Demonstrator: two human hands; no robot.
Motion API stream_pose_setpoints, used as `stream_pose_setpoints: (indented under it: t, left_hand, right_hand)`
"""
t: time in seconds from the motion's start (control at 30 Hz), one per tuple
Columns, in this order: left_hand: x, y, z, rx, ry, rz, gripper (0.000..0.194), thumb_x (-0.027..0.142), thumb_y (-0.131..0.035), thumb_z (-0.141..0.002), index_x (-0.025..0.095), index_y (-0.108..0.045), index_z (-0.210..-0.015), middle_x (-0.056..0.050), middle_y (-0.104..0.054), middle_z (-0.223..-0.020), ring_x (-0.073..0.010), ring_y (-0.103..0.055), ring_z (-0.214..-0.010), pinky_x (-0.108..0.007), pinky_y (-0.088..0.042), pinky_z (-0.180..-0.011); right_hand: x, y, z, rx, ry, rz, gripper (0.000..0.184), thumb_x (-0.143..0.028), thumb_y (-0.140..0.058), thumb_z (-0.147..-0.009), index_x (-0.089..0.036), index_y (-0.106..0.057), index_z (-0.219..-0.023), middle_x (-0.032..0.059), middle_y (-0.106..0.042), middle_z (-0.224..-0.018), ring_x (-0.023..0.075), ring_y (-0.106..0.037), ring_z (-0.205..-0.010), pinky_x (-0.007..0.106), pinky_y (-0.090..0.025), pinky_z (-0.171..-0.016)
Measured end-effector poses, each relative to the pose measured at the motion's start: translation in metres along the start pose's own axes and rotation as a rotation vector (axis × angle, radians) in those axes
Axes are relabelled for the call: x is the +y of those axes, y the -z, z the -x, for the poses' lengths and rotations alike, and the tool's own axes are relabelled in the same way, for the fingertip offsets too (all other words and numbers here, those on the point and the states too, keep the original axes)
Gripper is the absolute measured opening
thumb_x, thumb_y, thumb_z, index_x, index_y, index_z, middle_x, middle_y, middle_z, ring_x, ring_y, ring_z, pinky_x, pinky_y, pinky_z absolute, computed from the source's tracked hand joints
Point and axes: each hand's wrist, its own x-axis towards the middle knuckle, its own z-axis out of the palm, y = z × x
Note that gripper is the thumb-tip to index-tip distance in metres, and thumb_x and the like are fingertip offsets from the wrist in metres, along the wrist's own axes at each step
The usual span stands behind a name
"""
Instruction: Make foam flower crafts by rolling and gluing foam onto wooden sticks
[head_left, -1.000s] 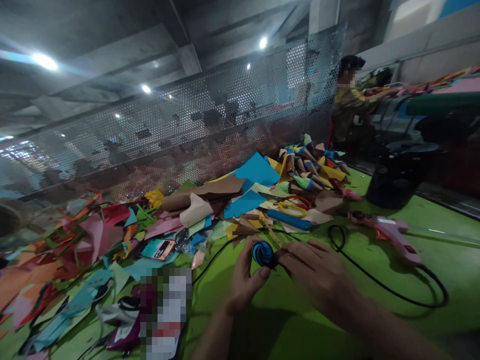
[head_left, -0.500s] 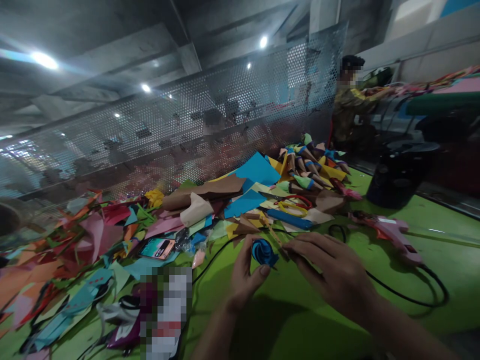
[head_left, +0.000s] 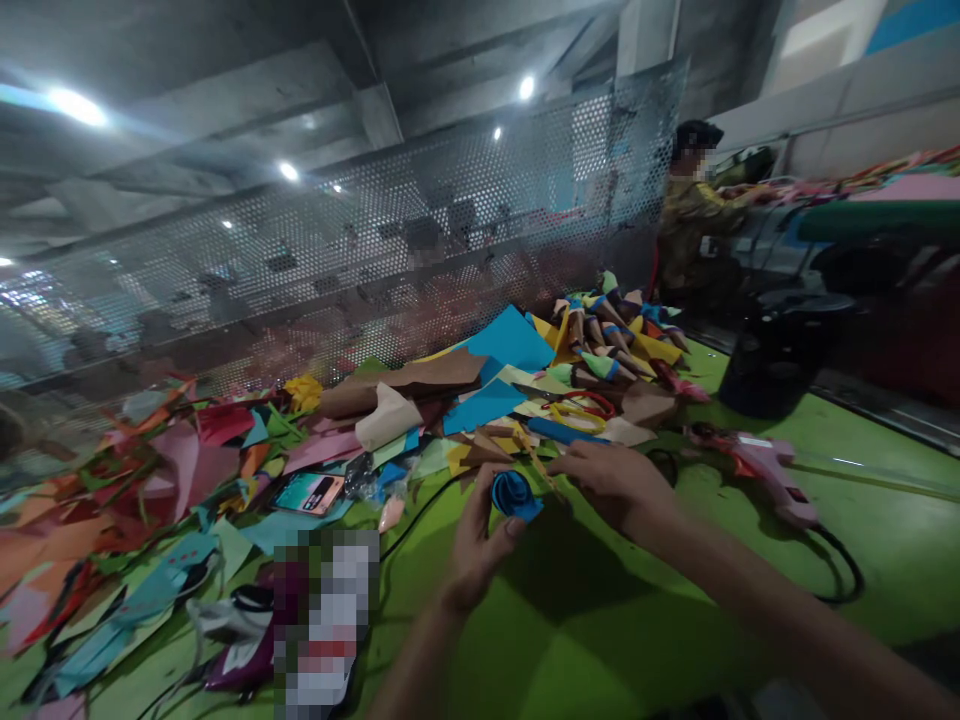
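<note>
My left hand (head_left: pixel 480 545) is closed around a coil of blue paper (head_left: pixel 514 495), thumb in front and fingers behind it. The coil shows its spiral end and has a loose corner at the right. My right hand (head_left: pixel 611 485) is just right of the coil, apart from it, with its fingers bent and bunched together. Whatever may be in those fingertips is hidden. A thin yellow strip (head_left: pixel 531 455) lies close to the fingertips; I cannot tell whether they touch it. Beyond the hands are yellow-handled scissors (head_left: pixel 577 415) and a blue rod-like object (head_left: pixel 566 430).
A pink glue gun (head_left: pixel 772 470) with a black cord lies at right, near a black container (head_left: pixel 780 355). Paper scraps (head_left: pixel 187 460) and a phone (head_left: pixel 309 493) cover the left. Paper cones (head_left: pixel 600 325) are piled at the back. A person (head_left: pixel 694 210) sits beyond a perforated screen (head_left: pixel 450 230).
My right hand has drawn up and slightly left, its fingers more bent than before. The left hand still holds the blue paper coil. The whole view has shifted a little.
</note>
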Motion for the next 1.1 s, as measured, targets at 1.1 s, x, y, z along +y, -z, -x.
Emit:
stream_pose_setpoints:
  t: [1.1]
  left_hand:
    - [0.005,-0.004,-0.017,0.109,0.004,0.012,0.055,0.067,-0.068,-0.075,0.019,-0.062,-0.101,-0.004,-0.052,-0.094,-0.0204,-0.046,-0.089,-0.033,-0.043,-0.082]
  right_hand:
    - [-0.024,0.025,0.008,0.588,-0.124,-1.101,0.011,-0.018,-0.064,-0.091,-0.024,-0.062,-0.100,0.0017,-0.066,-0.095,0.0153,-0.065,-0.089,0.022,-0.056,-0.075]
